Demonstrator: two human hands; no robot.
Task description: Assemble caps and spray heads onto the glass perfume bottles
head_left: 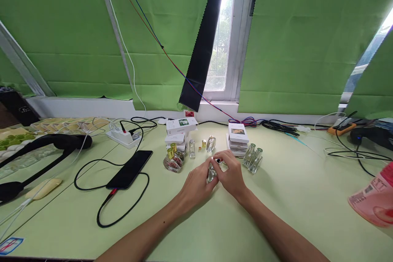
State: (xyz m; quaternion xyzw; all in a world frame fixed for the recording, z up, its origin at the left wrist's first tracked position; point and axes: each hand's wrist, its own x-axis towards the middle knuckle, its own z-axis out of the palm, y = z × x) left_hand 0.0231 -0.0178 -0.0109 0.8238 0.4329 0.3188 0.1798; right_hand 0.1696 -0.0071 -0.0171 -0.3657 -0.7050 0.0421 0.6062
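My left hand (196,182) is closed around a small clear glass perfume bottle (211,174), held just above or on the table. The fingers of my right hand (231,176) are bent and pressed together at the top of the same bottle, partly hiding it. Just beyond my hands stand a round clear bottle (211,143), a gold cap (203,143), a tiny gold ring (199,148) and a slim clear bottle (192,148). Left of them are rounded bottles with gold caps (173,161). On the right, slim greenish glass bottles (252,159) stand close together.
White boxes (181,125) are stacked behind the gold-capped bottles, and another stack (238,134) stands at the right. A phone (130,169) with a looped black cable lies left. A pink package (374,198) is at far right. Cables (279,127) run along the wall.
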